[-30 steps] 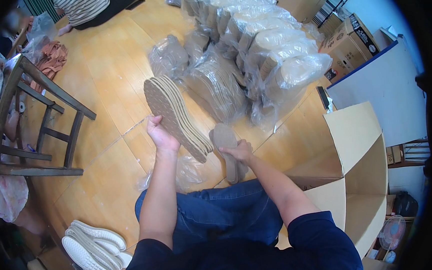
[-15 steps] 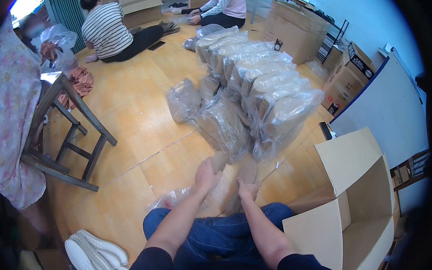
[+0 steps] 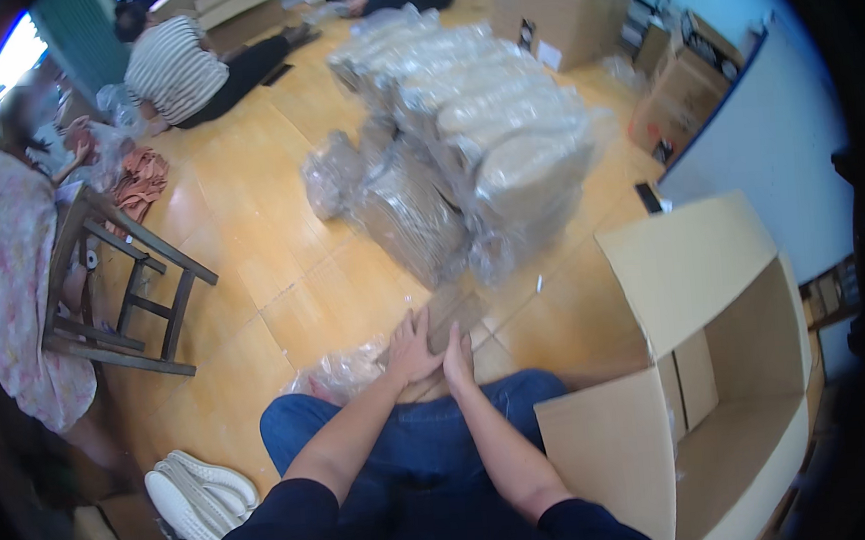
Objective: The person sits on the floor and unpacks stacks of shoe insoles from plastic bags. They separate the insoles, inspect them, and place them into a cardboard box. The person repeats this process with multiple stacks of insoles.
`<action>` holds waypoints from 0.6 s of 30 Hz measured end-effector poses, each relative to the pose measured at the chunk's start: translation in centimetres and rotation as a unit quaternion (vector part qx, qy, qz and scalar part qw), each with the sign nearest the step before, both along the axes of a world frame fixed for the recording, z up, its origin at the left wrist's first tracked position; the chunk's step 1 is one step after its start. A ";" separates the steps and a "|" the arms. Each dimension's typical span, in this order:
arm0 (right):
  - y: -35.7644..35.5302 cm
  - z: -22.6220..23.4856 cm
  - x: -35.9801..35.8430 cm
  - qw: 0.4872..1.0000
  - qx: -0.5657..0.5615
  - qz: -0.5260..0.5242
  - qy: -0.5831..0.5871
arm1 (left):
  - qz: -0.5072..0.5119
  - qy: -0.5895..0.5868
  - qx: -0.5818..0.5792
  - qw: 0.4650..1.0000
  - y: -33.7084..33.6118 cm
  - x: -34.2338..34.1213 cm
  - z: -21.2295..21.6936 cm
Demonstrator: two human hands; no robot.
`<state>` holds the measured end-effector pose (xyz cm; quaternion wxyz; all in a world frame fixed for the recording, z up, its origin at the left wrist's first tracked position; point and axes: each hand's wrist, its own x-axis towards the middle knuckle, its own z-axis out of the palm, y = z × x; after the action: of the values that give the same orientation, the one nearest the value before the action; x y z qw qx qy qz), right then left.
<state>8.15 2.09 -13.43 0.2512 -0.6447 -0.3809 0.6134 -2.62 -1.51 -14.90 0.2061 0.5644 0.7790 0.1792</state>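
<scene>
My left hand (image 3: 413, 348) lies with fingers stretched out over a stack of brown-grey, insole-shaped pieces (image 3: 453, 314) in front of my lap. Against the stack's right side rests my right hand (image 3: 458, 360), its fingers straight and its palm turned inward. The two hands nearly touch, and motion blurs the far end of the stack. Crumpled clear plastic (image 3: 337, 374) lies just left of my left hand. Beyond my hands stand clear plastic bags (image 3: 404, 217) packed with similar brown pieces, with a long row of bagged pale insole shapes (image 3: 526, 168) beside them.
An open cardboard box (image 3: 605, 439) stands close at my right. White shoe soles (image 3: 200, 497) lie at my left, near a wooden stool frame (image 3: 169, 308). A person in stripes (image 3: 173, 72) sits on the floor at the far left. A whiteboard (image 3: 746, 168) leans at the right.
My hands have come together; the separate brown pieces each hand gripped are now together between them. My fingers have straightened. The view has tilted slightly down and shifted right.
</scene>
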 end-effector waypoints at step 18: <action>3.8 -2.3 0.7 0.977 0.092 0.086 -0.170 | -0.233 0.106 -0.017 0.966 2.3 -6.1 0.5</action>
<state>8.86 5.88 -15.76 0.1869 -0.6783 -0.5271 0.4765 -8.76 0.79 -14.40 0.1675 0.7428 0.6461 0.0519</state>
